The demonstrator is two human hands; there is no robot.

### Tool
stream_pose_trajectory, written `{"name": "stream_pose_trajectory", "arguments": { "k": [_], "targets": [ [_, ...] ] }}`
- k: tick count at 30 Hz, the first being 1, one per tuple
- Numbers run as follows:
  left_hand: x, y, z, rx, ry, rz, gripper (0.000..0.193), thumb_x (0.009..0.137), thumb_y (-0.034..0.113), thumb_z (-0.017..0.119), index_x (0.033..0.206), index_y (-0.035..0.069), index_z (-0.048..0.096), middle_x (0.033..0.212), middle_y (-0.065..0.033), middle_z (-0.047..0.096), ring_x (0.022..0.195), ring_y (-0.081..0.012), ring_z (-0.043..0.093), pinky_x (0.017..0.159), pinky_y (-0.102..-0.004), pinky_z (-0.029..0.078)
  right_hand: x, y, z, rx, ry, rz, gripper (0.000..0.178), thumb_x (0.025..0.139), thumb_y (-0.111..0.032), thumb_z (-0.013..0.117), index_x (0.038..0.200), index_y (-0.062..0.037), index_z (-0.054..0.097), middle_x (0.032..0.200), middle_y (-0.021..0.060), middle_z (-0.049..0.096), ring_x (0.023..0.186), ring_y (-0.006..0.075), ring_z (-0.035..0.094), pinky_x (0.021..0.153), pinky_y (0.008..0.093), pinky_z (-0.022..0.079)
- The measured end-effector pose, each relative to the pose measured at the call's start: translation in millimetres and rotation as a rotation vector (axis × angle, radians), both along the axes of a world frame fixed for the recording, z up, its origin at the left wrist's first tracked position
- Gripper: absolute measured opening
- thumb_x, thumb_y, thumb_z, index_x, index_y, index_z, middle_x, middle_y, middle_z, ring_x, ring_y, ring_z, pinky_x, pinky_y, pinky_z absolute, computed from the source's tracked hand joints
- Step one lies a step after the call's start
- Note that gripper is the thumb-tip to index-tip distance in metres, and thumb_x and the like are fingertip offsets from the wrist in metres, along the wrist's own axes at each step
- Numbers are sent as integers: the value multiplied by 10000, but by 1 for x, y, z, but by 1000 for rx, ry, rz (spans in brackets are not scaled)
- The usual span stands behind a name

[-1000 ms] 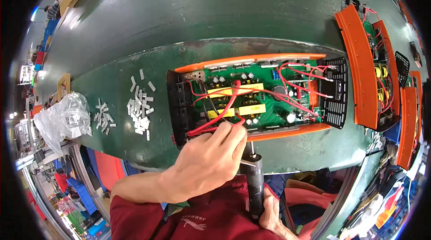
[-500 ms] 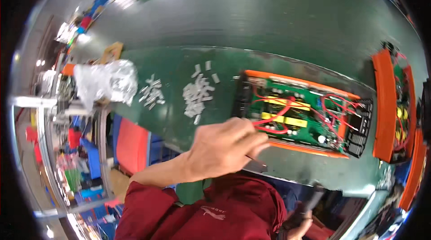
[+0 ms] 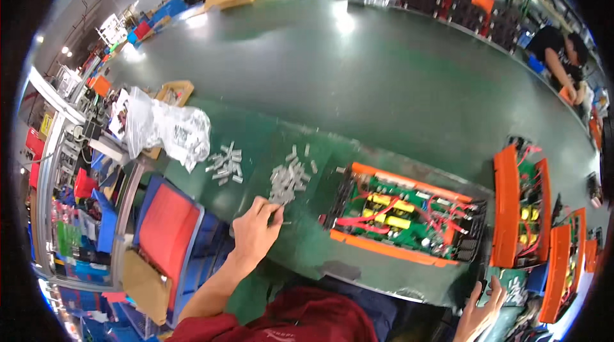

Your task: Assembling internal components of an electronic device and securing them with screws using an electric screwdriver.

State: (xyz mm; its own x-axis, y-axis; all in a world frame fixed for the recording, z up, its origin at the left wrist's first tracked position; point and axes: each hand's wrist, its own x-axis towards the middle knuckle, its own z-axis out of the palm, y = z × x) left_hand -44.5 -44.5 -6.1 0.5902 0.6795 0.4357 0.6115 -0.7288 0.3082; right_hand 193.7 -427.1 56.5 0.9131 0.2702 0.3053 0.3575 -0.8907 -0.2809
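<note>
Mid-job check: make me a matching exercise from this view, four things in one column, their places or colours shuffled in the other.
Things:
1. Left hand
2. Right hand
3. Plastic bag
4. Circuit board

Places or colours:
A. Green, between orange side panels
B. At the near edge of the larger pile of grey pieces
C. At the lower right of the view
D. See-through, left of both piles of grey pieces

Right pairs: 1-B, 2-C, 3-D, 4-A
</note>
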Motion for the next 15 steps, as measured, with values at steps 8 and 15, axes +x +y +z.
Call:
{"name": "stream_pose_trajectory", "arguments": {
  "k": [8, 15],
  "targets": [
    [50, -71, 79, -655, -159, -713, 91, 916, 110, 770, 980, 56, 734, 949, -71, 686, 746, -155, 667, 616, -300, 538, -54, 90, 17, 686, 456, 682, 197, 918, -70, 733, 1112, -37, 739, 953, 115, 717, 881, 233, 660, 798, 325, 511],
    [78, -104, 65, -1174, -212, -971, 124, 1008, 127, 668, 1035, 9, 694, 991, -53, 634, 832, -126, 591, 729, -271, 461, -47, 95, -1, 982, 732, 798, 199, 817, 29, 814, 1009, 33, 761, 974, 125, 708, 911, 195, 665, 800, 310, 521]
  ]
}}
